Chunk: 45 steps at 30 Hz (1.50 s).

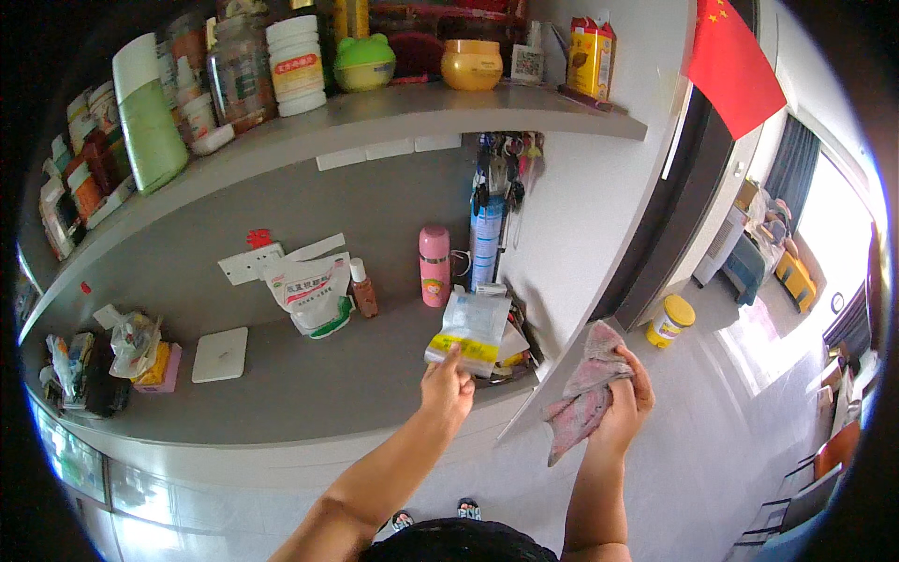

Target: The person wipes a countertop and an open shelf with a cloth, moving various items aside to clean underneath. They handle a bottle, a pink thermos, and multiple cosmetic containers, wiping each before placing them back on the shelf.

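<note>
My left hand (447,387) pinches the near edge of a clear plastic packet (476,323) with a yellow band, held over the right end of the grey shelf (309,398). Beneath and beside that packet sits a dark basket (529,351) of small items, partly covered by it. A crumpled pink-and-grey cloth (588,389) is gripped in my right hand (626,403), out past the shelf's right end. Just behind the packet a pink thermos flask (434,267) stands upright. Left of the flask are a small brown bottle with a white cap (363,288) and a white-and-green pouch (314,298).
An upper shelf (393,105) crowded with bottles and jars overhangs the work area. Keys (501,164) hang above a blue cylinder (485,234). A white square box (220,355) and bagged items (136,345) lie at left. On the floor at right stands a yellow bucket (670,320).
</note>
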Each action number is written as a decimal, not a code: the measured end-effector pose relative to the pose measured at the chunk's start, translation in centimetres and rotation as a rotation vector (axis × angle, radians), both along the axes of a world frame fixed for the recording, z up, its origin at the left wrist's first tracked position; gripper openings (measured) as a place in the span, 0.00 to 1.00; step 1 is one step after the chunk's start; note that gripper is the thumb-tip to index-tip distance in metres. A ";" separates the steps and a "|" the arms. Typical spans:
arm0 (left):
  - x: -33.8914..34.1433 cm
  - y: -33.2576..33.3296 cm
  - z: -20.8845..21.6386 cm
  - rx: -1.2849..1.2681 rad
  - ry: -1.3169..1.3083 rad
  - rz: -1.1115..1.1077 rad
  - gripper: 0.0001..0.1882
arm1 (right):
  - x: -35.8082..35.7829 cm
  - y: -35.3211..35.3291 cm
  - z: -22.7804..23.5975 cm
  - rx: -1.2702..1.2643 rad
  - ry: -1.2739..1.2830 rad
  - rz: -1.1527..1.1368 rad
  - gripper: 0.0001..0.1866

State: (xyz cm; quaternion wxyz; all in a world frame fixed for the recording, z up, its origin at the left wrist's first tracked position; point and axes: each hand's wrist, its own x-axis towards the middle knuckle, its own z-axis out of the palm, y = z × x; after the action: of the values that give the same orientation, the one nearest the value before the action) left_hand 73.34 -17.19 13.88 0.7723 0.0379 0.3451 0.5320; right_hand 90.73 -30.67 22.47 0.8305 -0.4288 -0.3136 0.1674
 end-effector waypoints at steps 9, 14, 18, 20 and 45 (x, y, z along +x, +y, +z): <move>9.5 3.3 0.7 -0.417 -0.201 0.035 0.12 | 0.5 0.1 -2.6 -0.106 -0.071 0.020 0.18; 9.4 4.5 -0.1 -0.256 -0.040 -0.204 0.03 | 0.1 0.2 -2.7 -0.097 -0.050 0.063 0.16; 7.3 4.0 1.0 -0.160 0.049 -0.483 0.04 | -0.5 0.7 -2.5 -0.080 -0.052 0.088 0.17; 5.8 3.5 -0.2 -0.107 0.032 -0.618 0.05 | -1.2 1.2 -1.8 -0.077 -0.067 0.108 0.17; -16.0 1.1 38.1 1.106 2.255 0.384 0.17 | -11.9 14.0 28.6 0.178 -1.217 -0.019 0.17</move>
State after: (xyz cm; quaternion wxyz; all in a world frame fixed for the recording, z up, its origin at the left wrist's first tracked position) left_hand 57.35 -16.13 51.98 -0.1567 0.7335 0.5410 0.3804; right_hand 78.86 -16.64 51.07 0.5365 -0.3792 -0.7405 -0.1415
